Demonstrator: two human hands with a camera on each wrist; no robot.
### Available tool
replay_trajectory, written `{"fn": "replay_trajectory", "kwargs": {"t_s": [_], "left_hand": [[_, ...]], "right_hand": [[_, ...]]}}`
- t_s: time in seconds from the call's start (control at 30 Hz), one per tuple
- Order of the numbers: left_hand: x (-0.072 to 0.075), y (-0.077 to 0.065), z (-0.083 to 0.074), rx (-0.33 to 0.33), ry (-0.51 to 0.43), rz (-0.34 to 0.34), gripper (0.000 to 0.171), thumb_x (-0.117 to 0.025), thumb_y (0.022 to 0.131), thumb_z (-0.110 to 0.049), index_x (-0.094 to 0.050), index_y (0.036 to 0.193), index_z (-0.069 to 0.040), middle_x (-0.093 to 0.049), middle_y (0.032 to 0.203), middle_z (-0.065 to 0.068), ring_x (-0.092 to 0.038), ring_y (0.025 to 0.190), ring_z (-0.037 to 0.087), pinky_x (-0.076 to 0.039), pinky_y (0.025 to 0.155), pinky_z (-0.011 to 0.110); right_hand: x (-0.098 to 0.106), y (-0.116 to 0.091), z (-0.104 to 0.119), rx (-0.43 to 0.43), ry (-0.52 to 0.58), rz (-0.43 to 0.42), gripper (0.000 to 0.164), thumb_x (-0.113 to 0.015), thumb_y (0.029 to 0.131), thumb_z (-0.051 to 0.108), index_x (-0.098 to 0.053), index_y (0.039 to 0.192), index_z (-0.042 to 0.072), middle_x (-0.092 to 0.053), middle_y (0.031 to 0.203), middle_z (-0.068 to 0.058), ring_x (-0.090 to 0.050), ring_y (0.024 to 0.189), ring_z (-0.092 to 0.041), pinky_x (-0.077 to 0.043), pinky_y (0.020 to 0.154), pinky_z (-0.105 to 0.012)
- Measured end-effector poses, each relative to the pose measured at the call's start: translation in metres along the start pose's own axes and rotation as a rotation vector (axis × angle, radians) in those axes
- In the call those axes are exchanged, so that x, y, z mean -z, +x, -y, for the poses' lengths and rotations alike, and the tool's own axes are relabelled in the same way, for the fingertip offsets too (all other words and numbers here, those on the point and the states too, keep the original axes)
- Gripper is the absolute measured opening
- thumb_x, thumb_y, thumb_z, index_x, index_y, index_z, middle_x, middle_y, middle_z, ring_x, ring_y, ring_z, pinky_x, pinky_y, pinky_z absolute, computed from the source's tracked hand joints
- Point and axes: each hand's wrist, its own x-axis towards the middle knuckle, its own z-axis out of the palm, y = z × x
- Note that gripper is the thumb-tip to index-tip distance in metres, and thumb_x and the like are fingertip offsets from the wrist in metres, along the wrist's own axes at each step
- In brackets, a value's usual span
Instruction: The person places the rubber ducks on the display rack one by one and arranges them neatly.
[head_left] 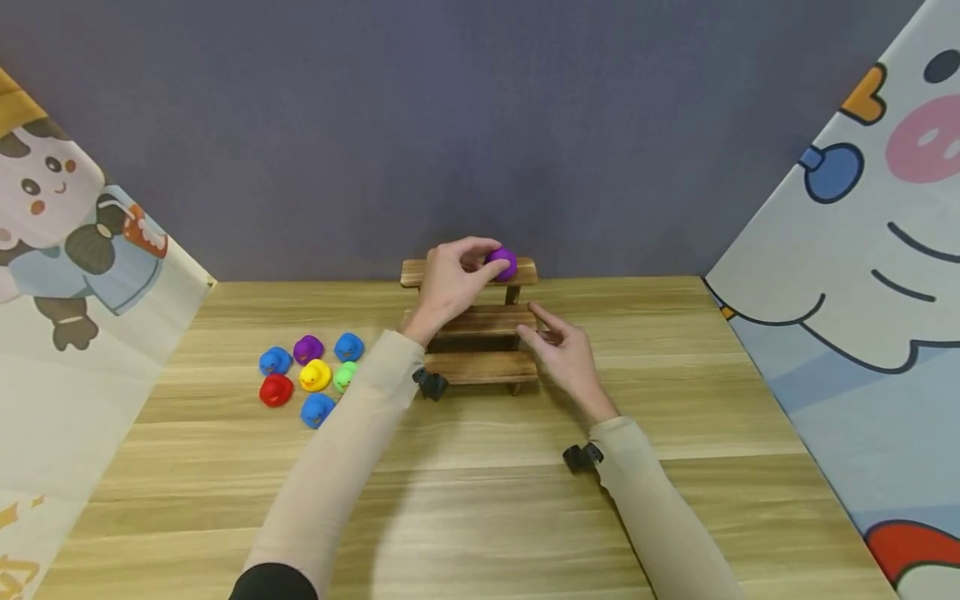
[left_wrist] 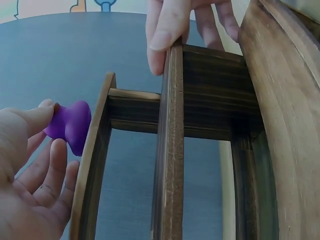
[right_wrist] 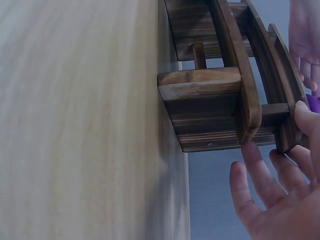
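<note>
Purple duck (head_left: pixel 506 263) pinched at the top plank (head_left: pixel 527 271)

You have it between the thumb and fingers of your left hand (head_left: pixel 455 279), toward 1 o'clock from the middle of the wooden stand (head_left: pixel 491 321); you cannot tell whether it touches the plank. Expect it to be light and a little springy, probably hollow rubber or vinyl: hard to break, yet apt to slip if you squeeze its smooth, rounded surface off-centre. The narrow waist looks the best place to take hold, and a gentle squeeze should do.

Your right hand (head_left: pixel 566 354), at 4 o'clock, has its fingers spread and touching the stand's end; how firmly, you cannot tell. You see no container: the stand is open-sided, and the loose ducks (head_left: pixel 315 375) sit directly on the table (head_left: pixel 465 517) toward 8 o'clock, in no box or tray
</note>
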Motion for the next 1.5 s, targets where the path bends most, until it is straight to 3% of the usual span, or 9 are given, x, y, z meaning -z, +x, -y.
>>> {"fn": "replay_trajectory", "kwargs": {"t_s": [0.5, 0.67, 0.83, 0.97, 1.23, 1.5], "left_hand": [[-0.004, 0.006, 0.002, 0.013, 0.010, 0.054, 0.036, -0.080, 0.099, -0.031, -0.077, 0.129, -0.013, -0.079, 0.123, 0.008, -0.077, 0.092, 0.021, -0.063, 0.076, 0.035], [-0.005, 0.006, 0.001, 0.021, 0.019, 0.060, 0.037, -0.079, 0.099, -0.032, -0.076, 0.131, -0.013, -0.079, 0.127, 0.007, -0.077, 0.095, 0.022, -0.063, 0.079, 0.035], [-0.005, 0.006, 0.001, 0.020, 0.036, 0.060, 0.039, -0.079, 0.099, -0.033, -0.075, 0.132, -0.013, -0.079, 0.124, 0.009, -0.075, 0.090, 0.021, -0.059, 0.072, 0.031], [-0.003, 0.005, 0.003, 0.007, 0.034, 0.077, 0.041, -0.077, 0.100, -0.033, -0.073, 0.135, -0.012, -0.079, 0.124, 0.011, -0.075, 0.088, 0.021, -0.058, 0.070, 0.031], [0.011, -0.003, 0.009, -0.024, -0.018, 0.048, 0.038, -0.076, 0.101, -0.033, -0.074, 0.133, -0.013, -0.077, 0.130, 0.007, -0.076, 0.094, 0.022, -0.061, 0.076, 0.036], [0.034, -0.025, 0.019, -0.081, -0.055, -0.041, 0.026, -0.078, 0.099, -0.019, -0.079, 0.123, -0.009, -0.081, 0.115, 0.010, -0.076, 0.087, 0.022, -0.060, 0.080, 0.034]], "right_hand": [[-0.001, 0.000, 0.000, 0.013, 0.007, 0.005, 0.055, -0.077, 0.100, 0.034, -0.063, 0.150, 0.016, -0.066, 0.147, -0.012, -0.077, 0.112, -0.035, -0.063, 0.093, -0.046], [-0.001, 0.002, 0.000, -0.010, -0.008, 0.007, 0.054, -0.076, 0.102, 0.026, -0.060, 0.151, 0.012, -0.062, 0.151, -0.014, -0.076, 0.114, -0.037, -0.064, 0.092, -0.036], [-0.003, 0.003, 0.001, -0.023, -0.009, 0.018, 0.054, -0.074, 0.102, 0.017, -0.057, 0.151, 0.003, -0.061, 0.149, -0.022, -0.074, 0.114, -0.043, -0.062, 0.084, -0.020], [-0.003, 0.003, 0.000, -0.018, -0.002, 0.015, 0.054, -0.075, 0.102, 0.020, -0.058, 0.151, 0.007, -0.062, 0.148, -0.020, -0.075, 0.113, -0.042, -0.058, 0.080, -0.012], [-0.002, 0.001, -0.004, 0.009, 0.023, 0.012, 0.056, -0.077, 0.100, 0.032, -0.061, 0.151, 0.016, -0.064, 0.149, -0.013, -0.077, 0.111, -0.037, -0.061, 0.081, -0.017], [-0.002, 0.000, -0.002, -0.015, 0.019, 0.015, 0.057, -0.077, 0.100, 0.028, -0.059, 0.152, 0.014, -0.063, 0.149, -0.017, -0.076, 0.113, -0.039, -0.059, 0.079, -0.014]]}}
